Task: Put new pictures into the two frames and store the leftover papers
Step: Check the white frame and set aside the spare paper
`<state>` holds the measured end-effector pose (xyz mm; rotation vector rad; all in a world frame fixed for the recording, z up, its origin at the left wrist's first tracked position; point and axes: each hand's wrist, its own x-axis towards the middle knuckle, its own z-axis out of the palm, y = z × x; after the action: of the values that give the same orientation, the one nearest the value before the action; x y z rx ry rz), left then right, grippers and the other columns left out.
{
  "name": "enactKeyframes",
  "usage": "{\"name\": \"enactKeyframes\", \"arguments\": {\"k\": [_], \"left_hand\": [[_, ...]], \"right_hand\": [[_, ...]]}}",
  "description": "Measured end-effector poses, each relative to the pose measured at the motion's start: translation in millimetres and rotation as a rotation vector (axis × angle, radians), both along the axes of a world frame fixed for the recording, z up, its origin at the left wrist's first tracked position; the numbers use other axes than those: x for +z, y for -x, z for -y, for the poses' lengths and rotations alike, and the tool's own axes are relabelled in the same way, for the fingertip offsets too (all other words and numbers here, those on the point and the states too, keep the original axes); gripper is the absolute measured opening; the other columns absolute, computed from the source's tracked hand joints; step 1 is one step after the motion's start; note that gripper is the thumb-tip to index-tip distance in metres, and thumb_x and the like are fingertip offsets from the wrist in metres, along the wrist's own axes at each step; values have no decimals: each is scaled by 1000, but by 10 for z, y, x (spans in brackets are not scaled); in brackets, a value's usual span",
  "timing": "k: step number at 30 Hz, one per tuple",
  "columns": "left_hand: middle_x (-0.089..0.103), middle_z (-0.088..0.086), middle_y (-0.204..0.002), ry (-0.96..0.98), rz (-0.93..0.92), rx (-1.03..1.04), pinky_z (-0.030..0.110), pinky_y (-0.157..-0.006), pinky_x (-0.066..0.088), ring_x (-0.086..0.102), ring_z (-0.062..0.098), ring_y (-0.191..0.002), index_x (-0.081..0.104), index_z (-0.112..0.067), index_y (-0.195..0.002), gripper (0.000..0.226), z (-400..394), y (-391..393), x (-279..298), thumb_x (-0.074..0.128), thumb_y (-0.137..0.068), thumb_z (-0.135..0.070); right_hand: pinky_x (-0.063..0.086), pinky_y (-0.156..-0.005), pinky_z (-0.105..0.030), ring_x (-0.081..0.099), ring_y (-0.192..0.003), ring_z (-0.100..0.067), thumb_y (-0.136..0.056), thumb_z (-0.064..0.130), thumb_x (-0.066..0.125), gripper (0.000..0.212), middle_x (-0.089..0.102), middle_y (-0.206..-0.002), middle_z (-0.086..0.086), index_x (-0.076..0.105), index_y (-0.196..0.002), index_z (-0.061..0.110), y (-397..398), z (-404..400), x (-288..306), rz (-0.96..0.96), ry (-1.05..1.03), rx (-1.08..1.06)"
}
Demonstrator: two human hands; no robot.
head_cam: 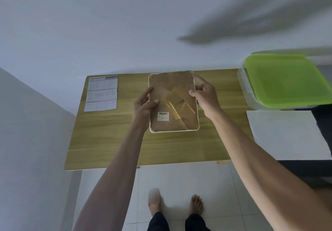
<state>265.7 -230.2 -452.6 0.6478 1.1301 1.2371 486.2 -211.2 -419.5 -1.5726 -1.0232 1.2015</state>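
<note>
Both hands hold the frame (172, 90).
The left hand (143, 104) grips its left edge, the right hand (206, 95) its right edge, by the table's (107, 140) far edge.

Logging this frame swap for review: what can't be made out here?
Head view:
picture frame: back faces the camera; its front is hidden.
specification sheet: print under the heading too small to read.
barcode label: text too small.
green-lidded container: lid hides contents; right image edge cuts it off.
</note>
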Motion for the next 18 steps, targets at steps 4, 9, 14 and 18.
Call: {"name": "enactKeyframes", "arguments": {"k": [4,9,14,18], "left_hand": [[69,10,-113,61,-82,39,30,-72,59,71,19,-89,66,-19,-131,56,140,42,-255,66,-84,12],[71,5,-109,133,-302,-20,36,-83,59,65,19,-88,66,-23,-131,58,294,145,-646,72,-82,6],[72,-4,-101,170,-459,-46,37,-82,60,68,11,-82,67,-25,-130,58,366,180,-835,78,-78,0],[73,-2,-101,169,-654,-38,40,-82,60,73,17,-87,67,-27,-130,60,357,173,-915,84,-75,-12]], "right_hand": [[56,-77,-20,66,-106,-14,-86,4,72,67,64,-129,-4,55,-142,36,140,215,-352,214,61,46],[53,-59,-16,66,-69,-8,-84,1,72,70,63,-136,-3,54,-144,33,242,383,-745,281,169,37],[51,-80,-21,68,-102,-17,-81,6,73,72,69,-126,-2,53,-144,35,315,472,-971,362,246,42],[56,-87,-34,69,-101,-24,-82,5,69,72,66,-133,-4,52,-146,33,356,454,-1065,408,249,42]]}}
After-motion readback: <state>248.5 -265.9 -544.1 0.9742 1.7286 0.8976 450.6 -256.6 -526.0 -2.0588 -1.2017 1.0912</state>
